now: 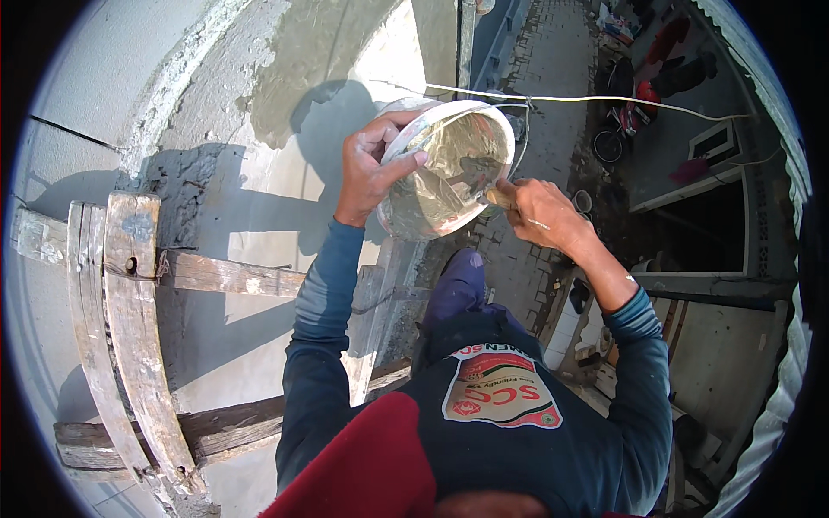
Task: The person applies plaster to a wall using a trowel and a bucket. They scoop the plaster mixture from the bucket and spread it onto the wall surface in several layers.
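Observation:
A white plastic bucket [501, 121] is tilted in front of me, its inside coated with wet grey-green plaster or cement. My left hand [373, 164] grips the bucket's left rim, the thumb hooked over the edge and the fingers round the outside. My right hand [542, 210] is closed round the wooden handle of a trowel [499, 198]. The trowel's blade reaches into the bucket and lies against the wet mix, partly smeared over. A thin wire bail [525, 138] hangs loose on the bucket's right side.
On the left, weathered timber scaffolding [134, 328] is tied together beside a grey wall [337, 52] with a damp plaster patch. A pale cable [604, 99] stretches across behind the bucket. Far below lie a paved alley [544, 52] and a red motorbike [635, 108]. Corrugated roofing [777, 388] edges the right.

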A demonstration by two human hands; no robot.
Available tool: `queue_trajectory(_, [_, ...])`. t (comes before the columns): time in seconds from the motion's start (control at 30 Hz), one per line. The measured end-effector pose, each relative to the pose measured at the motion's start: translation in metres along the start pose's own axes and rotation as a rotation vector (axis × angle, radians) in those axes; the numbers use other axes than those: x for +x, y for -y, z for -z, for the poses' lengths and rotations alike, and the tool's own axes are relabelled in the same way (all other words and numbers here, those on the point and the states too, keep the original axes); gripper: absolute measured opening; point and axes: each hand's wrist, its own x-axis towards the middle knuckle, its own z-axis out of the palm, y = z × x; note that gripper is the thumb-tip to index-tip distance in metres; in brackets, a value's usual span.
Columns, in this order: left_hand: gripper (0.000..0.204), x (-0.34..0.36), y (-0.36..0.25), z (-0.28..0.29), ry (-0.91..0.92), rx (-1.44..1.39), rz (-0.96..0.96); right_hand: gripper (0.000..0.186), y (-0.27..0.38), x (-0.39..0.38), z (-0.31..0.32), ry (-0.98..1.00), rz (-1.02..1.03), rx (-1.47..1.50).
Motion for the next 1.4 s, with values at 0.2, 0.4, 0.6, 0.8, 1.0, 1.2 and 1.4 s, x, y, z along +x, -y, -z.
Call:
queue_trajectory(0.2, [0.016,0.0,0.014,-0.01,0.003,-0.052,0.079,0.039,-0.018,0.007,-0.025,0.032,0.12,0.583])
queue_trajectory(0.4, [0.014,-0.011,0.022,-0.014,-0.081,-0.027,0.101,0.041,0.0,0.014,-0.087,0.028,0.083,1.074])
queue_trajectory(0.6, [0.028,-0.003,0.011,-0.015,-0.236,-0.025,0.034,0.039,0.006,0.012,-0.085,0.056,-0.035,1.449])
queue_trajectory(0.8, [0.036,-0.008,0.052,0.021,-0.569,-0.231,0.109,0.04,-0.006,0.007,-0.052,-0.018,-0.139,1.31])
queue_trajectory(1.0, [0.035,-0.019,0.067,0.015,-0.75,-0.566,0.201,0.041,-0.018,0.007,-0.053,-0.098,-0.164,1.183])
queue_trajectory(1.2, [0.046,-0.052,0.086,0.023,-0.888,-0.607,0.213,0.041,-0.009,0.012,-0.067,-0.103,-0.153,1.203])
queue_trajectory(1.4, [0.048,-0.08,0.098,0.025,-0.988,-0.626,0.218,0.039,0.004,0.016,-0.056,-0.113,-0.153,1.208])
